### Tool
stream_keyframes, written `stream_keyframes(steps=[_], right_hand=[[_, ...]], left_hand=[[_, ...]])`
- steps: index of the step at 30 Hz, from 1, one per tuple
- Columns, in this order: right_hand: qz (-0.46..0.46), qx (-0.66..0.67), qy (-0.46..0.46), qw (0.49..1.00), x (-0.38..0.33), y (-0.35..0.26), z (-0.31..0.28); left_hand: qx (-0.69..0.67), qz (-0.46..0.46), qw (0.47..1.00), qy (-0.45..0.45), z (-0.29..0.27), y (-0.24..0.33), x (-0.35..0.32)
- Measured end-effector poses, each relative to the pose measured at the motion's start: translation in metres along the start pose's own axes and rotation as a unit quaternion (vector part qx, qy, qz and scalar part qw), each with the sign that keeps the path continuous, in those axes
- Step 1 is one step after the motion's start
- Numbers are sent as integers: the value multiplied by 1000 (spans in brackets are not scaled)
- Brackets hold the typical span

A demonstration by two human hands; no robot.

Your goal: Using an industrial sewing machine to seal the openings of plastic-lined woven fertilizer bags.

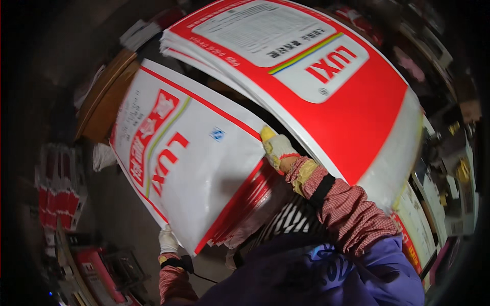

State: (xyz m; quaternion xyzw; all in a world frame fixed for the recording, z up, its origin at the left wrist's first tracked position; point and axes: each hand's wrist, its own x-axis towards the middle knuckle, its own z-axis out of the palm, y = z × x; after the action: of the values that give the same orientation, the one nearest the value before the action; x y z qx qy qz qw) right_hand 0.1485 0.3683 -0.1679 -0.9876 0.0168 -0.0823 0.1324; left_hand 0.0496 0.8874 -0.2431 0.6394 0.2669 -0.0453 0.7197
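A white printed sack (204, 168) with red bands lies slanted between my hands. Along its near side, several layered red and white edges (245, 204) show, so it looks like a bundle of flat sacks. My right hand (278, 148), in a white and yellow glove, is closed on the sack's right edge. At the lower left corner, my white-gloved left hand (168, 240) grips the sack's edge; its fingers are partly hidden. Just beyond my right hand rises a thick stack of red and white sacks (326, 122), apart from the held ones.
A brown wooden board or furniture panel (104, 102) stands behind the sacks at the left. More red and white bundles (58, 188) are piled at far left. A red box-like item (99, 273) sits at lower left. Assorted clutter (454, 168) lines the right side.
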Motion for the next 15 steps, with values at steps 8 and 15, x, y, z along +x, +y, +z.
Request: stream_keyframes(steps=[8, 15], right_hand=[[89, 164, -62, 981, 36, -39, 71], [251, 289, -109, 917, 1, 10, 106]], left_hand=[[738, 72, 664, -95, -42, -41, 37], [861, 103, 485, -111, 36, -38, 73]])
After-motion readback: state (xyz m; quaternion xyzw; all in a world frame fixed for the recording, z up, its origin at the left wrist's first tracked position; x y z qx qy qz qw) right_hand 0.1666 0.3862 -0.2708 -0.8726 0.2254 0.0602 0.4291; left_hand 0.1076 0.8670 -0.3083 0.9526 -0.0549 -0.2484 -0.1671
